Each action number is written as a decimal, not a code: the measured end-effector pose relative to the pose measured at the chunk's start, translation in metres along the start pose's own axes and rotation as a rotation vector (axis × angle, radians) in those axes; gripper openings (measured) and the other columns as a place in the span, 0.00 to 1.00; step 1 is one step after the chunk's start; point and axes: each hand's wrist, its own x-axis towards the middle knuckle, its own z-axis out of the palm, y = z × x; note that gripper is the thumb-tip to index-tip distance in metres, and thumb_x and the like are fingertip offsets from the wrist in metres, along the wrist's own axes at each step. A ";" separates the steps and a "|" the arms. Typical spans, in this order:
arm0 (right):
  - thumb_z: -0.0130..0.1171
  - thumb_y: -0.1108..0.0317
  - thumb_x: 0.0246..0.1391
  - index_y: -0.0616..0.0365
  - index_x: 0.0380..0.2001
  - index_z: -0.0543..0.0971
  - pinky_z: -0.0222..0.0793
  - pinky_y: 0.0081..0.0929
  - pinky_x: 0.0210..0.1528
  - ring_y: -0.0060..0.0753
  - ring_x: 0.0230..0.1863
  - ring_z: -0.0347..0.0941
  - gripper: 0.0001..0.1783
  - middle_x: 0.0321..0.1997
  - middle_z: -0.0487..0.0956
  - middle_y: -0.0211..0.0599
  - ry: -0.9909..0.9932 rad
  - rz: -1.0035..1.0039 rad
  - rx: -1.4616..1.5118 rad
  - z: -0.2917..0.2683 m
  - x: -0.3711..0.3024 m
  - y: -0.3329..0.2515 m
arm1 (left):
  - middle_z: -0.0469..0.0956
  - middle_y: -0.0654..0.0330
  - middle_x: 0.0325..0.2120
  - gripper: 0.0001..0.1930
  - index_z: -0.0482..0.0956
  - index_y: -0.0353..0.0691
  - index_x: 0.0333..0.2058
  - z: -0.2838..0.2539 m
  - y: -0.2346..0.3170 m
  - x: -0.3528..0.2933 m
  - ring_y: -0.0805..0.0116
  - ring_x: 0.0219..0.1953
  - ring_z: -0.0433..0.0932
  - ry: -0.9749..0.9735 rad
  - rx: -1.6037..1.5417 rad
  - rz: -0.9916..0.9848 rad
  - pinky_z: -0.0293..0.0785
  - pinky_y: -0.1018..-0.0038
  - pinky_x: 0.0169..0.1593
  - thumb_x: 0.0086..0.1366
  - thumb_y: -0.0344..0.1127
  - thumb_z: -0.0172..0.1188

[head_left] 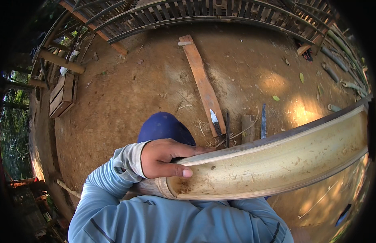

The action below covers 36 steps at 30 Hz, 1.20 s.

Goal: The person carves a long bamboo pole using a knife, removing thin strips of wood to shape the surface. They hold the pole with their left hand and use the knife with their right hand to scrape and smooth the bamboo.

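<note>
A long half-round piece of split bamboo (269, 166) lies across my front, hollow side facing up, slanting from a closed node end at the left toward the far right. My left hand (163, 156) is closed over its upper edge near that node. The thumb rests inside the hollow, and the fingers reach along the outer side, partly out of sight. Bits of brown debris cling to the pale inner wall. My right hand does not show; the right sleeve (260, 218) passes down behind the bamboo.
On the dirt floor lies a wooden plank (200, 77) with a knife (214, 118) on its near end. Close by are a saw blade (263, 121) and a short bamboo piece (248, 127). A wooden crate (63, 95) stands left, bamboo poles (333, 58) right, a slatted bench (196, 12) ahead.
</note>
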 end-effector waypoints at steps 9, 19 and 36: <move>0.67 0.64 0.48 0.51 0.53 0.66 0.68 0.46 0.34 0.48 0.31 0.72 0.30 0.36 0.75 0.47 -0.188 0.083 0.070 -0.002 0.029 0.007 | 0.69 0.39 0.63 0.32 0.63 0.23 0.65 0.000 0.005 -0.004 0.50 0.68 0.67 0.033 -0.004 -0.038 0.59 0.66 0.68 0.71 0.39 0.60; 0.66 0.66 0.50 0.52 0.46 0.70 0.67 0.42 0.23 0.41 0.21 0.70 0.21 0.28 0.75 0.42 -0.447 0.484 0.783 -0.024 -0.048 0.036 | 0.75 0.43 0.58 0.30 0.64 0.28 0.66 0.019 0.011 -0.008 0.55 0.61 0.74 0.133 0.162 -0.039 0.66 0.68 0.64 0.72 0.40 0.57; 0.61 0.59 0.64 0.55 0.44 0.71 0.62 0.24 0.15 0.24 0.16 0.67 0.15 0.22 0.70 0.30 0.631 0.460 1.472 -0.251 -0.231 0.020 | 0.71 0.36 0.59 0.43 0.57 0.26 0.68 0.078 0.027 -0.025 0.46 0.62 0.72 0.279 0.521 0.089 0.65 0.63 0.65 0.64 0.49 0.65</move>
